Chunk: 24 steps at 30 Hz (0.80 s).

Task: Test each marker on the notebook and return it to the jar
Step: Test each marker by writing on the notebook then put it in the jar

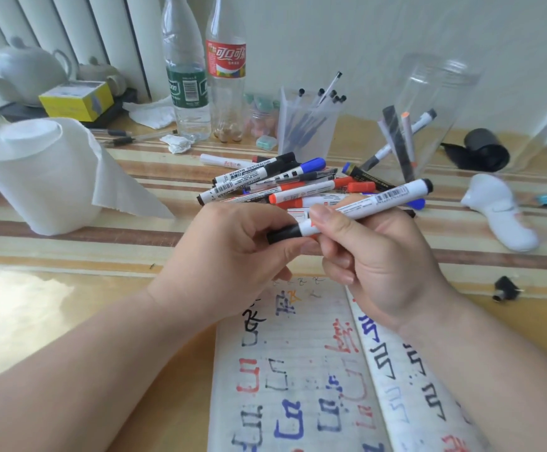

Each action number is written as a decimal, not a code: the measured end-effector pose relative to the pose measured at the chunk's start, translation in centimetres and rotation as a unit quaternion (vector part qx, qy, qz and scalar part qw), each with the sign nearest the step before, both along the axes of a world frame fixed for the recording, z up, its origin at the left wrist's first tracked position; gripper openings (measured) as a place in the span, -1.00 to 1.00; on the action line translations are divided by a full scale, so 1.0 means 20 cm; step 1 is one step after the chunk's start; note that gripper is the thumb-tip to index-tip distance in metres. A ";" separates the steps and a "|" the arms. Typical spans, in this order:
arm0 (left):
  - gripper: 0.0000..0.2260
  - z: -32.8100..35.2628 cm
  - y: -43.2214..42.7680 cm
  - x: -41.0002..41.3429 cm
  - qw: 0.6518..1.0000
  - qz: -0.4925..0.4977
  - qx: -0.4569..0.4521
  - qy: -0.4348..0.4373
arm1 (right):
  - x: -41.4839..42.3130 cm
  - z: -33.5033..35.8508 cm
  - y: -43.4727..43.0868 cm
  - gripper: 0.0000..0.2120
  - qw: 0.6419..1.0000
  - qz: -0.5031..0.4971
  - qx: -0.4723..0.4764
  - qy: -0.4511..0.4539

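Pens (321, 92) stand in the frosted holder (285, 138); right of it, the clear jar (445, 79) holds a few markers (399, 141). Nearer, above the notebook (298, 370), the left hand (229, 252) pinches the black cap (281, 233) of a marker (373, 200), the right hand (383, 259) gripping its barrel.

I get one view, from the head camera: wide-angle, facing forward and down over the table (70, 256). The left hand (229, 256) and right hand (379, 265) sit close under the lens, with the notebook (298, 370) at the bottom edge and the wall (363, 34) up top.
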State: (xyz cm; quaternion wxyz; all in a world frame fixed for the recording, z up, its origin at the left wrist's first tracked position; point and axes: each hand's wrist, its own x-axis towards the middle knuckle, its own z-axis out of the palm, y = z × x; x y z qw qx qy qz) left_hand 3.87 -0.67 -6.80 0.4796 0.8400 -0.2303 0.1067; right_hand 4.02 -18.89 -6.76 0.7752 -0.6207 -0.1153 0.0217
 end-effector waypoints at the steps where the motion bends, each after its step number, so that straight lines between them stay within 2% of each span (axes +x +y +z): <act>1: -0.77 0.00 0.00 0.00 1.000 -0.001 0.004 -0.001 | 0.00 0.00 0.00 -0.76 1.000 0.000 -0.001 0.011; 4: -0.80 0.00 -0.01 0.00 1.000 0.002 0.007 0.011 | 0.01 0.01 0.00 -0.68 0.999 -0.022 -0.025 0.015; 7: -0.84 0.00 -0.03 0.02 1.000 0.011 0.007 0.016 | 0.00 0.04 0.00 -0.76 0.998 -0.044 -0.031 -0.024; 10: -0.67 -0.01 -0.04 0.03 1.000 0.000 0.012 0.022 | 0.00 0.08 -0.03 -0.89 0.995 -0.093 0.038 -0.012; 13: -0.56 -0.03 -0.04 0.04 0.997 -0.012 0.043 0.055 | 0.00 0.14 -0.09 -0.89 0.984 -0.154 0.084 -0.021; 15: -0.50 -0.02 -0.03 0.04 0.996 -0.015 0.059 0.066 | 0.01 0.19 -0.13 -0.88 0.975 -0.208 0.054 -0.056; 16: -0.54 -0.02 -0.02 0.04 0.996 -0.015 0.070 0.060 | 0.02 0.22 -0.15 -0.89 0.967 -0.240 0.025 -0.081; 19: -0.81 -0.01 -0.02 0.04 0.993 -0.013 0.108 0.043 | 0.09 0.32 -0.22 -0.86 0.928 -0.329 -0.072 -0.161; 20: -0.85 0.00 -0.02 0.04 0.992 -0.016 0.117 0.045 | 0.13 0.36 -0.23 -0.85 0.915 -0.354 -0.093 -0.173; 24: -0.81 0.00 -0.03 0.04 0.989 -0.031 0.136 0.051 | 0.29 0.48 -0.31 -0.85 0.869 -0.436 -0.134 -0.192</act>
